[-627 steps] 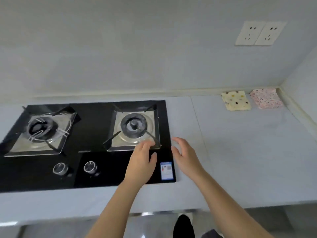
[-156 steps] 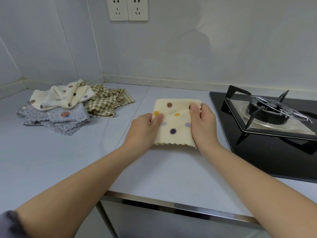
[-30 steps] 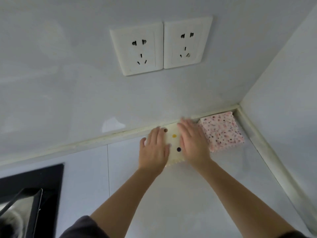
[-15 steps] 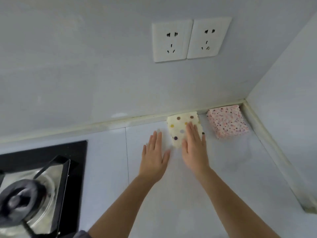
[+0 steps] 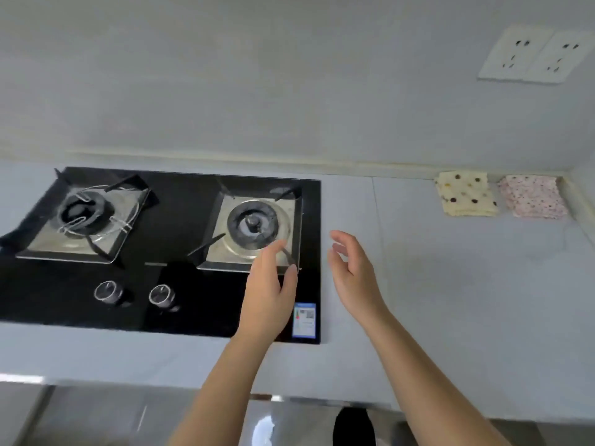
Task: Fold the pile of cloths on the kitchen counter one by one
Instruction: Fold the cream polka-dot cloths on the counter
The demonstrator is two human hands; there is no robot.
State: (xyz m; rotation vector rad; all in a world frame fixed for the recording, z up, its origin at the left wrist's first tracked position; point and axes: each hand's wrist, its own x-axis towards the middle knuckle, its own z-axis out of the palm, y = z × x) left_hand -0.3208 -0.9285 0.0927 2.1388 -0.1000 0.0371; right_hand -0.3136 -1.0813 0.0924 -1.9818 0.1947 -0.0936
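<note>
home kitchen: gas hob (image 5: 161, 252), counter (image 5: 467, 300), wall sockets (image 5: 531, 57)

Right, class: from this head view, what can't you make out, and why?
Head view throughout.
Hob sticker: print too small, blurred.
Spotted cream cloth: layer count too small to tell.
Right burner front corner: behind left hand.
Dark shape below counter: cut by bottom edge.

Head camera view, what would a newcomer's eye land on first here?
The black glass two-burner gas hob fills the left of the pale grey counter. In the middle, the bare left hand and right hand hover open, holding nothing. At the far right corner lie two folded cloths side by side: a cream polka-dot cloth and a pink speckled cloth.
</note>
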